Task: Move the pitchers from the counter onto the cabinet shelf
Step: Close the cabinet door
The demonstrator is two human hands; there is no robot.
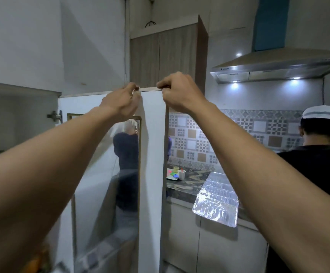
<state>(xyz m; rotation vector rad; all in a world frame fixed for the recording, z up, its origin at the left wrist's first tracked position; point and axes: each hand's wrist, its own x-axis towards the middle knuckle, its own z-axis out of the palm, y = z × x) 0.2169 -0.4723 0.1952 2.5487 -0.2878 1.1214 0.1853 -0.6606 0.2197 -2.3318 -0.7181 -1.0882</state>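
Both my arms reach up to the top edge of an open white cabinet door [152, 134] with a glass panel [109, 174]. My left hand [120, 103] pinches that top edge from the left. Close beside it, my right hand [178, 91] grips the same edge at the door's outer corner. The cabinet's inside [18, 123] shows dimly at the left, with a hinge [54, 115] on its wall. No pitcher is in view. The glass reflects a person in dark clothes.
A marbled counter [191, 180] lies behind the door with a white cup [181, 174], a tray of bright items [173, 174] and a foil sheet [217, 200]. Another person in a white cap [323, 115] stands at the right under a steel hood [278, 66]. A wooden wall cabinet [164, 56] hangs above.
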